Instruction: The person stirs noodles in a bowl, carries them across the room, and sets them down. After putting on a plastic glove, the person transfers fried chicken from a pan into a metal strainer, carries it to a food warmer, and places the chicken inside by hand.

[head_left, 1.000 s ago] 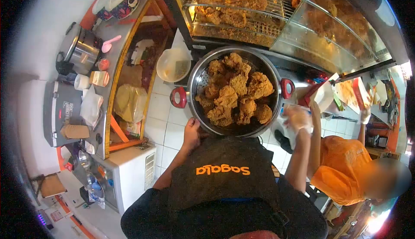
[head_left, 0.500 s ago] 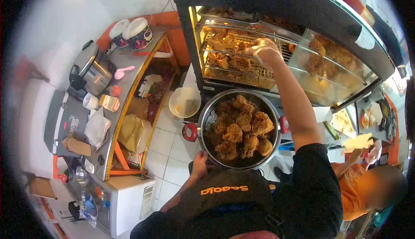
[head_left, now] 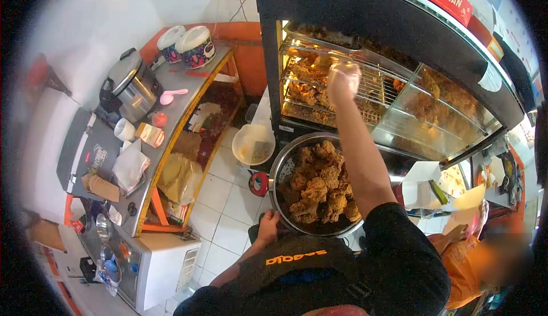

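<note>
My right hand (head_left: 344, 82), in a clear plastic glove, reaches between the racks of the lit display case (head_left: 465, 50). It is smeared by motion over the wire shelf, near pieces of fried chicken (head_left: 308, 79), and I cannot tell whether it holds anything. Below it stands a wide steel pot (head_left: 274, 197) with a red side handle (head_left: 258, 183), heaped with fried chicken (head_left: 318, 187). My right forearm covers the pot's right side. At the pot's lower left, my left hand (head_left: 268, 228) is curled, thumb up close to the wall, its other fingers mostly hidden.
A white bowl (head_left: 253, 145) sits left of the pot. Along the left, a metal table (head_left: 188, 93) carries a large cooker (head_left: 131, 85), patterned tubs (head_left: 195, 46) and a pink scoop (head_left: 173, 95). At lower right, a person in orange (head_left: 456, 259) works beside an open white carton (head_left: 422, 184).
My view has shifted, so the case and pot appear farther right. My right hand has moved left within the case. My left hand stays by the pot. The person in orange has moved their arms.
</note>
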Demonstrator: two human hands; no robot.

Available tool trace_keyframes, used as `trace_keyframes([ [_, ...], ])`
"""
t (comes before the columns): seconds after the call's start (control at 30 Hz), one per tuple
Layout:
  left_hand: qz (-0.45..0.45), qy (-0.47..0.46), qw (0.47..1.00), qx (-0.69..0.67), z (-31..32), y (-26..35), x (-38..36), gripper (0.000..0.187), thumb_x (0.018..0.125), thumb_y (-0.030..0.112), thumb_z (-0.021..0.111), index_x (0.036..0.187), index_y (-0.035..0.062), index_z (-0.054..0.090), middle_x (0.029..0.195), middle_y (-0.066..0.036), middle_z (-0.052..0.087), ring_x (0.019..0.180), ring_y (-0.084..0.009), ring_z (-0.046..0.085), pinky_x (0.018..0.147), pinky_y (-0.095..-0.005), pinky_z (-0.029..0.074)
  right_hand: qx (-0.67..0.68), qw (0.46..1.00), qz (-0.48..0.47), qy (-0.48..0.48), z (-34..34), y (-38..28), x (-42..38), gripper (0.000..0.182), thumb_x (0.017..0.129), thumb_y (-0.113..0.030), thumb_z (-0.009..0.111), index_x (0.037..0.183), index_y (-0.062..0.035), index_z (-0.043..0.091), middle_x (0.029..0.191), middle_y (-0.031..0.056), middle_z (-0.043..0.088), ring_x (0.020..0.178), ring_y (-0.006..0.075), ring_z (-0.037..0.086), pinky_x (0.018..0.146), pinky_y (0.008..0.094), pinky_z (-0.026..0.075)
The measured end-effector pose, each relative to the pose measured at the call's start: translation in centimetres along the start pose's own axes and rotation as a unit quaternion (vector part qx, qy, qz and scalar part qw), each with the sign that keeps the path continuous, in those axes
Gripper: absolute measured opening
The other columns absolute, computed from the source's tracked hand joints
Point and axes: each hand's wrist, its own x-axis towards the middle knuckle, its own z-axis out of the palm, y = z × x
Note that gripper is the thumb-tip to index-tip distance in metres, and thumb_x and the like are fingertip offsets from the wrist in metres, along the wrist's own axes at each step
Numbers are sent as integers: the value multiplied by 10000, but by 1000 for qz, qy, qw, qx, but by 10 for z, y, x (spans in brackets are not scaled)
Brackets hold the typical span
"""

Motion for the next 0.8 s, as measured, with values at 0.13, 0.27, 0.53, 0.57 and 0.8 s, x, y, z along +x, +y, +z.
trace_keyframes([
  [0.13, 48, -5, 998, 38, -3, 1, -1, 174, 920, 224, 436, 919, 52, 415, 762, -14, 457, 807, -141, 541, 589, -391, 552, -789, 591, -159, -52, 96, -45, -78, 580, 901, -370, 352, 1334, 9, 280, 1321, 217, 349, 1241, 303, 306, 1047, 428, 194],
  [0.27, -11, -17, 998, -54, -2, -3, 0, 175, 921, 219, 434, 976, 53, 435, 817, -27, 500, 813, -162, 569, 579, -411, 550, -773, 594, -126, -185, 114, -77, -78, 583, 923, -413, 181, 1104, -11, 563, 1109, 205, 545, 1146, 357, 416, 971, 510, 258],
  [0.53, -45, -21, 991, -127, -3, -11, 5, 290, 920, 241, 416, 1133, 45, 430, 976, -79, 533, 841, -223, 574, 606, -402, 547, -680, 716, -31, -151, 99, -95, -83, 453, 934, -376, 287, 1120, -41, 528, 1047, 174, 574, 959, 251, 550, 864, 375, 407],
  [0.57, -52, -11, 990, -134, -5, -16, 5, 285, 921, 238, 410, 1133, 49, 428, 976, -86, 534, 838, -225, 577, 612, -400, 548, -664, 724, -21, -184, 89, -69, -66, 430, 930, -363, 321, 1147, -47, 516, 1092, 172, 562, 968, 234, 554, 892, 359, 404],
  [0.8, -95, 18, 982, -160, 3, 3, -6, 231, 922, 207, 433, 1059, 29, 486, 871, -42, 550, 768, -173, 571, 595, -374, 535, -865, 367, -190, -283, 12, -97, -25, 314, 870, -301, 511, 1111, -108, 567, 991, 98, 613, 934, 164, 566, 870, 257, 418],
])
